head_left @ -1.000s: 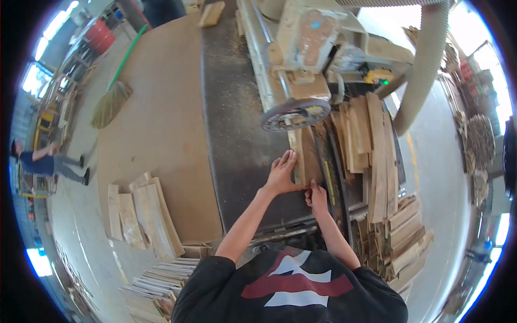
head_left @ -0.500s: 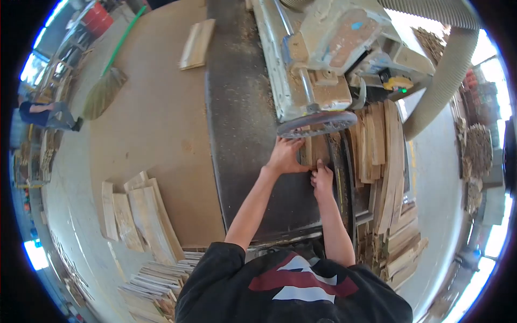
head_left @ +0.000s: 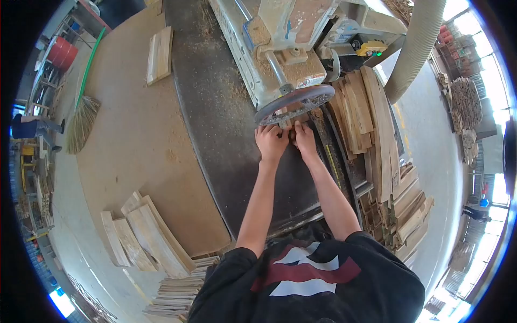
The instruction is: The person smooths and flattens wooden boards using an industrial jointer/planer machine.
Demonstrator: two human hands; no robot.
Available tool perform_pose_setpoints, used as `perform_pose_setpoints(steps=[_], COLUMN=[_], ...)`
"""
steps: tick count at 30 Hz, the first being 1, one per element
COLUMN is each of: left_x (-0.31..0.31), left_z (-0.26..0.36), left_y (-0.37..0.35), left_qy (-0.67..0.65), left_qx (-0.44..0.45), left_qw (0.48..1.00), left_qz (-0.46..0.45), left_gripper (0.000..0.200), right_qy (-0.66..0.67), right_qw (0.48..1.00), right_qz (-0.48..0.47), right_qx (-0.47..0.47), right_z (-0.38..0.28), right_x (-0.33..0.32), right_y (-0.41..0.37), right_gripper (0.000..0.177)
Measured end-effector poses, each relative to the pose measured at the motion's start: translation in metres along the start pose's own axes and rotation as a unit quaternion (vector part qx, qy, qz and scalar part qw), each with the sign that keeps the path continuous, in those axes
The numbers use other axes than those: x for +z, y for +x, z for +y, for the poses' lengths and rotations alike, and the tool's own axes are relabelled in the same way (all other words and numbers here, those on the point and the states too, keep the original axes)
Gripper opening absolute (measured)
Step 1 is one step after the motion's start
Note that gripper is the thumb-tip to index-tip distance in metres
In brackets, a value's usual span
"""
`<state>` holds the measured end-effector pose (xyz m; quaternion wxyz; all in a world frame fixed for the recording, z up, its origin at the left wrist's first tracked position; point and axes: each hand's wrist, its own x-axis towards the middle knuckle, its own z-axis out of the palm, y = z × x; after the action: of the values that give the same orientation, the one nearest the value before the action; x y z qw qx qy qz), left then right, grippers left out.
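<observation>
My left hand (head_left: pixel 271 143) is closed at the near end of a short wooden board (head_left: pixel 285 123), under the handwheel (head_left: pixel 293 104) of a large machine. At the same end, just to the right, my right hand (head_left: pixel 305 141) is closed with its fingers bent against the wood. The two hands almost touch. The board lies along the dark metal table (head_left: pixel 237 177), and its far part is hidden by the wheel and the machine (head_left: pixel 269 59).
Long boards (head_left: pixel 377 134) are stacked right of the machine table. On the brown panel (head_left: pixel 145 151) at left lie several boards (head_left: pixel 153 231) and one farther piece (head_left: pixel 160 55). A green-handled broom (head_left: pixel 83 124) leans there. A ribbed hose (head_left: pixel 417 51) hangs at upper right. A person (head_left: pixel 35 128) is at far left.
Both hands have moved forward with the board, which now sits farther under the handwheel. My left hand has come in closer to the right one. The view has turned somewhat.
</observation>
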<state>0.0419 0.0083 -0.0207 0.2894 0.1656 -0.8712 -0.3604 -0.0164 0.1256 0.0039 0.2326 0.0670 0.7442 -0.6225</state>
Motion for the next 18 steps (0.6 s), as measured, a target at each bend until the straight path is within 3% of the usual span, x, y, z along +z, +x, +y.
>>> perform_pose_setpoints(steps=[2, 5, 9, 11, 14, 15, 16, 17, 18], left_x=[0.013, 0.021, -0.002, -0.023, -0.079, -0.101, -0.125, -0.147, -0.165], left_z=[0.004, 0.000, -0.010, -0.042, -0.091, -0.111, -0.133, -0.153, -0.172], left_y=[0.005, 0.012, 0.026, 0.014, 0.040, 0.060, 0.088, 0.116, 0.146], left_qy=[0.079, 0.068, 0.050, -0.001, -0.018, 0.047, 0.108, 0.120, 0.155], left_qx=[-0.042, -0.055, -0.039, -0.014, -0.014, -0.015, -0.017, -0.072, -0.182], left_qw=[0.995, 0.993, 0.991, 1.000, 0.987, 0.983, 0.976, 0.972, 0.951], left_qz=[0.046, 0.077, 0.119, 0.025, 0.159, 0.176, 0.186, 0.187, 0.198], left_gripper=[0.014, 0.022, 0.020, 0.019, 0.020, 0.021, 0.025, 0.045, 0.073], right_qy=[-0.060, -0.098, -0.227, -0.240, -0.202, -0.188, -0.175, -0.174, -0.164], right_qw=[0.997, 0.990, 0.941, 0.909, 0.906, 0.910, 0.915, 0.915, 0.920], right_qz=[-0.025, -0.062, -0.040, -0.026, -0.058, -0.075, -0.088, -0.094, -0.074], right_qx=[-0.042, -0.084, -0.247, -0.341, -0.366, -0.361, -0.352, -0.352, -0.347], right_z=[-0.008, 0.002, 0.029, 0.036, 0.059, 0.063, 0.065, 0.065, 0.064], right_x=[-0.001, -0.007, -0.019, -0.022, -0.028, -0.030, -0.033, -0.030, -0.027], right_y=[0.001, -0.014, -0.036, -0.054, -0.049, -0.043, -0.042, -0.045, -0.048], right_gripper=[0.038, 0.032, 0.031, 0.028, 0.027, 0.026, 0.026, 0.026, 0.026])
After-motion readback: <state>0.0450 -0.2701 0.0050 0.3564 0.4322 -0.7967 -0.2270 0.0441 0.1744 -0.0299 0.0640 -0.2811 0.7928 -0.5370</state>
